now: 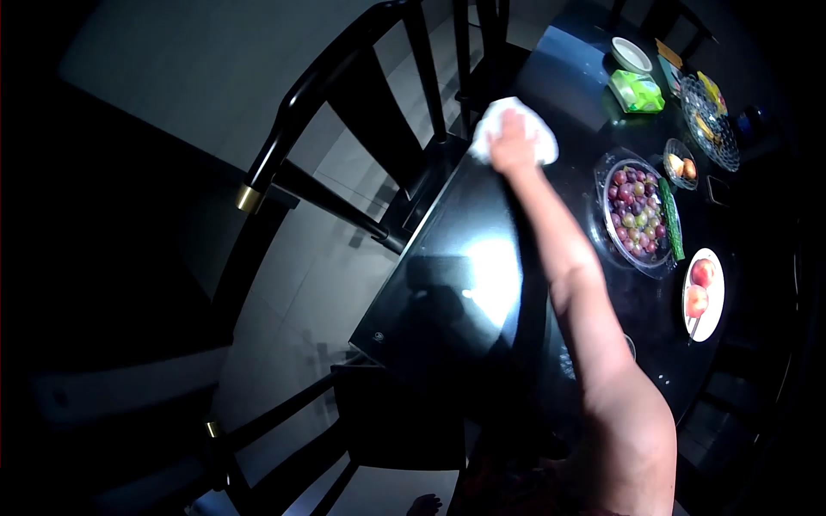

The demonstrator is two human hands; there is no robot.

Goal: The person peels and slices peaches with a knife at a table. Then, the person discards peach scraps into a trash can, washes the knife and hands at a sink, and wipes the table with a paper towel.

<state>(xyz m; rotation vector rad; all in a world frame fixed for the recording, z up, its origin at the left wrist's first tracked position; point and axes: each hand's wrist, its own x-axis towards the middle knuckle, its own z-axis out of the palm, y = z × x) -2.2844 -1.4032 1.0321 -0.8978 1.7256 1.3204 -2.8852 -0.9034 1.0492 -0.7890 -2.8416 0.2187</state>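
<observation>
My right hand [514, 142] reaches far across the dark glossy table [413, 301], near its left edge. It presses on a bunched white cloth [540, 142], which spreads out around the fingers. The forearm passes to the left of a clear bowl [607, 219] of red and green grapes [637, 211]. At the bottom edge, a dark shape that looks like my left hand [424, 505] shows only in part. Too little light falls on it to make out its fingers or anything in them.
A cucumber [670, 219] lies beside the grapes. Rightward stand a white plate [705, 322] with two peaches, a small fruit bowl [680, 163] and a glass platter [727, 150]. A green packet [637, 92] and white bowl [631, 55] are farther back. Dark chairs [370, 112] line the left side.
</observation>
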